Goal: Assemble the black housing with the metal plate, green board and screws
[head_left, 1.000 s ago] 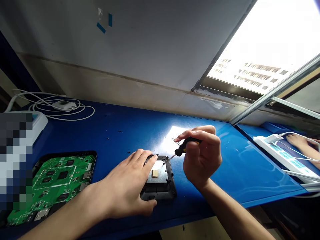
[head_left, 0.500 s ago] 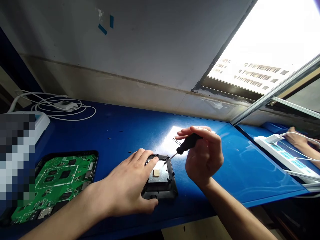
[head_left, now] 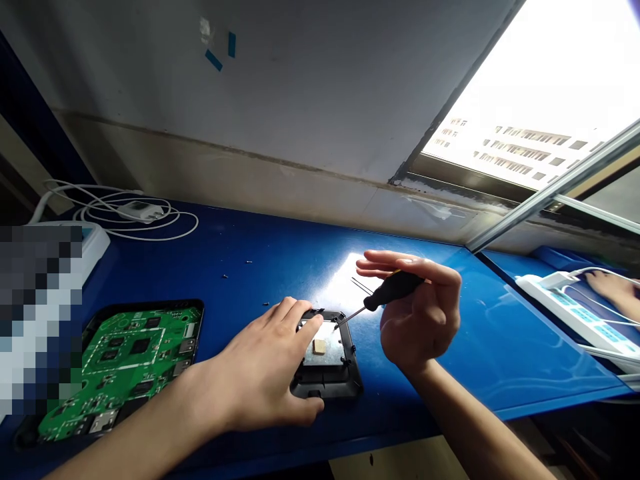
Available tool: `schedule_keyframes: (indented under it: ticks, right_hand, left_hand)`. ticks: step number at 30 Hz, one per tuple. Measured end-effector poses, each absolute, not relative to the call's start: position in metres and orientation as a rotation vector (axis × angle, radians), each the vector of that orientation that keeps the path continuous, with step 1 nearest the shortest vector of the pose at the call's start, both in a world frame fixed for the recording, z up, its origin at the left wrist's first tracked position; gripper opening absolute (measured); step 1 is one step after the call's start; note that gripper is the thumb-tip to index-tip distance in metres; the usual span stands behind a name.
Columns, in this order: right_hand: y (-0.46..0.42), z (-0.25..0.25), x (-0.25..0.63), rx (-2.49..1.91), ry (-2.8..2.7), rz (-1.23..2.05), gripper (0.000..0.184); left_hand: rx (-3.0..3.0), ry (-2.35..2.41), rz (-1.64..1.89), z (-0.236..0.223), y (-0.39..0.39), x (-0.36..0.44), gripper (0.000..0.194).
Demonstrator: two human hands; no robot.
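A small black case half [head_left: 333,381] with a metal plate and a tan pad inside lies on the blue table [head_left: 260,267]. My left hand [head_left: 263,373] lies over its left side and holds it down, fingers on the rim and thumb at the near edge. My right hand [head_left: 417,313] grips a small black-handled screwdriver [head_left: 385,293]. The screwdriver slants down to the left, and its tip touches the case's far right corner.
A green circuit board in a black shell [head_left: 125,363] lies at the left. A white power strip [head_left: 93,240] and coiled white cable with adapter [head_left: 135,213] sit at the far left. Tiny screws [head_left: 249,262] dot the table. Another white power strip [head_left: 575,313] and another person's hand [head_left: 613,287] are at the right.
My right hand has loosened round the screwdriver handle and its fingers have stretched out more. The view has shifted slightly. The left hand stays on the case.
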State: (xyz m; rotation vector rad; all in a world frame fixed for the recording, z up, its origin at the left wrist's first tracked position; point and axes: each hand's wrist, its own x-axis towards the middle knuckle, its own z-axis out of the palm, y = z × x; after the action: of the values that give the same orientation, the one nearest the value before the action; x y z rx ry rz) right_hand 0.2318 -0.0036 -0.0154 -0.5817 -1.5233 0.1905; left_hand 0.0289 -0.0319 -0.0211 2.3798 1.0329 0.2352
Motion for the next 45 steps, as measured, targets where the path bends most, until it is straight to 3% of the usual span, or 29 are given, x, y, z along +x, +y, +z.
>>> schedule_keyframes:
  ticks: [4,8,15,21,28,34,40,45]
  right_hand:
    - [0.0006,-0.0129,0.2346,-0.611,-1.562,-0.028,0.027]
    - [0.0025,-0.011,0.2375,-0.675,-1.545,-0.171,0.01]
    - [-0.0014,-0.0165,0.2357,-0.621,-1.523,0.094,0.032]
    - [0.0018,-0.0127,0.2375,-0.622,-1.567,-0.078,0.021]
    - [-0.0006,-0.0161,0.2332,-0.592,-1.536,0.16,0.03]
    - [0.0037,-0.0152,0.2353,-0.656,-1.552,-0.026,0.025]
    - [0.0013,-0.0151,0.2339,-0.58,-1.502,0.197,0.028]
    - [0.0026,-0.0136,0.2366,-0.651,-1.54,-0.022,0.021]
  left_hand:
    - [2.39,1.027,0.2,-0.0227,-0.0307,0.0282,0.082]
    - [2.398,1.029,0.204,-0.0235,-0.0303,0.0279,0.079]
    - [2.411,1.037,0.184,-0.0244,-0.0311,0.0287,0.085]
    - [2.407,1.028,0.198,-0.0249,-0.0316,0.0285,0.082]
    - [2.42,1.036,0.157,-0.0243,-0.0321,0.0293,0.09]
    - [2.423,1.033,0.198,-0.0255,-0.0324,0.029,0.085]
    - [2.408,1.04,0.177,-0.0236,-0.0308,0.0294,0.087]
    - [2.407,1.035,0.194,-0.0235,-0.0314,0.0285,0.086]
